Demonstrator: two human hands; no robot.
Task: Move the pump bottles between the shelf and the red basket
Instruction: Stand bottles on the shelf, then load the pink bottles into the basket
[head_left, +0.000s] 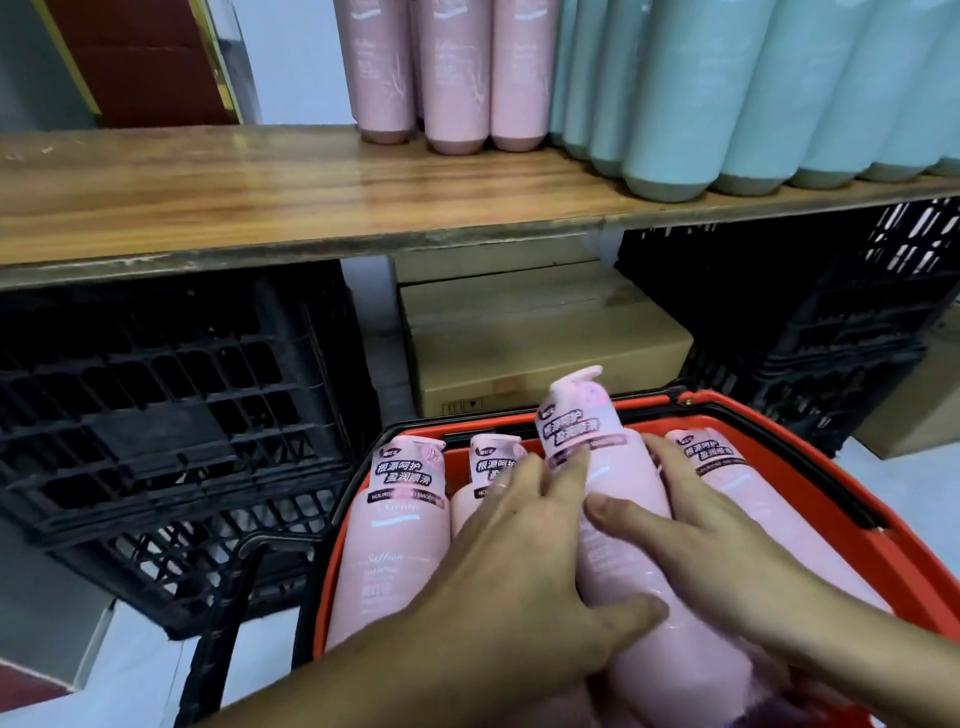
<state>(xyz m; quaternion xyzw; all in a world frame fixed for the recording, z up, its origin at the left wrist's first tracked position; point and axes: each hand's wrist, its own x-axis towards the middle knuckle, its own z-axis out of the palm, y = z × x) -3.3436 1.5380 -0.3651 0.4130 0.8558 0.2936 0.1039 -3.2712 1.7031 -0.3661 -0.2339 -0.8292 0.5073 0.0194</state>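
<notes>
A red basket (810, 441) sits low in front of me, packed with several pink pump bottles lying on their backs. One pink pump bottle (623, 483) rests on top of the others, its pump head pointing toward the shelf. My left hand (519, 561) wraps its left side with the thumb across the front. My right hand (696, 535) clasps its right side. Another pink bottle (395, 540) lies at the basket's left. On the wooden shelf (260, 197) above stand three pink bottles (457, 78) and several pale green bottles (727, 93).
Black plastic crates (166, 415) stand under the shelf at left and at right (810, 322). A cardboard box (540, 338) sits between them, just behind the basket. The basket's black handle (228, 613) hangs at its left. The shelf's left half is bare wood.
</notes>
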